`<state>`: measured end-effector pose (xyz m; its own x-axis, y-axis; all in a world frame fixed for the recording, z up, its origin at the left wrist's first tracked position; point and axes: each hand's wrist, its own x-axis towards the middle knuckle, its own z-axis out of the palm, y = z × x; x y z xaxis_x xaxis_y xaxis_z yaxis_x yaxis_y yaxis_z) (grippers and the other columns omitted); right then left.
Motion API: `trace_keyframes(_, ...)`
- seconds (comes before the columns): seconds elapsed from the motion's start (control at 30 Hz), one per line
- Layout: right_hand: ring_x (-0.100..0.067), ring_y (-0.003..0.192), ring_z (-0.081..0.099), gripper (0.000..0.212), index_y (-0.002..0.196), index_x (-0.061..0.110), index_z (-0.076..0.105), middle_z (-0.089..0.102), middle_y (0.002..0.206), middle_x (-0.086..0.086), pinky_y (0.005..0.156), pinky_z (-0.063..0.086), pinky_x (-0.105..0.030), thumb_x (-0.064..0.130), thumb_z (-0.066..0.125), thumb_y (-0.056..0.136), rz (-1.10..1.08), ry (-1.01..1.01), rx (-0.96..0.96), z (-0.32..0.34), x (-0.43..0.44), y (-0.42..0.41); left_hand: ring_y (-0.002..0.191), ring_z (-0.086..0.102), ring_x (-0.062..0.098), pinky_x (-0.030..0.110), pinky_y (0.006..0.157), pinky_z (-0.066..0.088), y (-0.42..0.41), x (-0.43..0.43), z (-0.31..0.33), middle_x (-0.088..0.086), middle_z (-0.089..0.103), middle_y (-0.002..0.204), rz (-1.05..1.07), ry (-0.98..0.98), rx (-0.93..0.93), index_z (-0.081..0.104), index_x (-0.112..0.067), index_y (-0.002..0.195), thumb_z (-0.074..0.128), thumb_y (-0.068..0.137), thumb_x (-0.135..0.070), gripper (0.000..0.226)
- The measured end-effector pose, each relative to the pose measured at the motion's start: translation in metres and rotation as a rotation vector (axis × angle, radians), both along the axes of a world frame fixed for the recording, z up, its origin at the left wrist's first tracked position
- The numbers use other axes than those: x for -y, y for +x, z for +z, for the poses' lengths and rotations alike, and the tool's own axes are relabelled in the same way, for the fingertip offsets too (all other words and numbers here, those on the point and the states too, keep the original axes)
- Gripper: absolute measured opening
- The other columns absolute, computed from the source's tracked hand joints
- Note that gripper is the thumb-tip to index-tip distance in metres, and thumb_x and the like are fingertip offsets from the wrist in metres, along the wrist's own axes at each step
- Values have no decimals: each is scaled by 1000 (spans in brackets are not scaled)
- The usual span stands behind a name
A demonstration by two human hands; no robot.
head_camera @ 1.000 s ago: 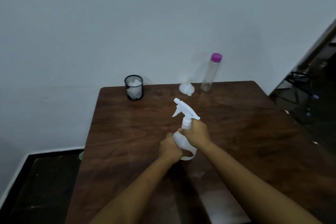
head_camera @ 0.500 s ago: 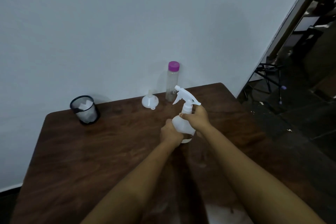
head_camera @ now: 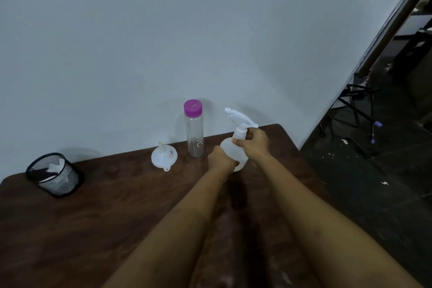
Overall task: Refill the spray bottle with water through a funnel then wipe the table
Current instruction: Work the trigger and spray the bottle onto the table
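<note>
Gripping the spray bottle (head_camera: 228,145) with both hands, upright near the far right corner of the surface (head_camera: 112,208). My left hand (head_camera: 219,159) is wrapped round the belly and my right hand (head_camera: 255,143) is curled round the neck collar just under the trigger. It's thin see-through plastic and looks empty, so I'd guess it's light and a bit squishy, and it'll dent if I squeeze hard. The collar's the spot for twisting the top off. The belly's smooth, so it could slip.

Count: one spray bottle, one white funnel (head_camera: 163,156) spout-up, one purple-capped water bottle (head_camera: 194,134) just beside it, and one mesh cup (head_camera: 56,176) well off left with something white inside.
</note>
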<state>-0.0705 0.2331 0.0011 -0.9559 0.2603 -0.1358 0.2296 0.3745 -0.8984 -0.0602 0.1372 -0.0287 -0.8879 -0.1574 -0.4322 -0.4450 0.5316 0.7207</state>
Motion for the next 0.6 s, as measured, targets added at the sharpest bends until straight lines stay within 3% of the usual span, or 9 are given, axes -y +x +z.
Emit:
trace_keyframes(0.17,-23,103,62,39,113,4,65,67,114,-11,78,44,-24,8,78,76,33,14,-34,-15,1,-23,119,54,29,32,92,46,-28,-8,-4,15,55,131,48,-48,53,48,-3,128,70,84,-21,53)
trace_keyframes(0.47,-27,110,59,39,117,4,62,64,120,-11,89,45,-30,11,74,80,138,97,-78,-19,-2,-30,116,56,30,35,92,47,-33,-12,-7,15,57,128,51,-78,17,50,-3,128,65,86,-17,47)
trace_keyframes(0.6,-30,127,45,68,138,5,44,47,139,-14,105,39,-39,26,75,81,49,97,24,-32,10,-14,115,56,31,35,93,47,-17,1,-2,17,58,126,-8,-111,-69,52,-1,125,56,89,-9,37)
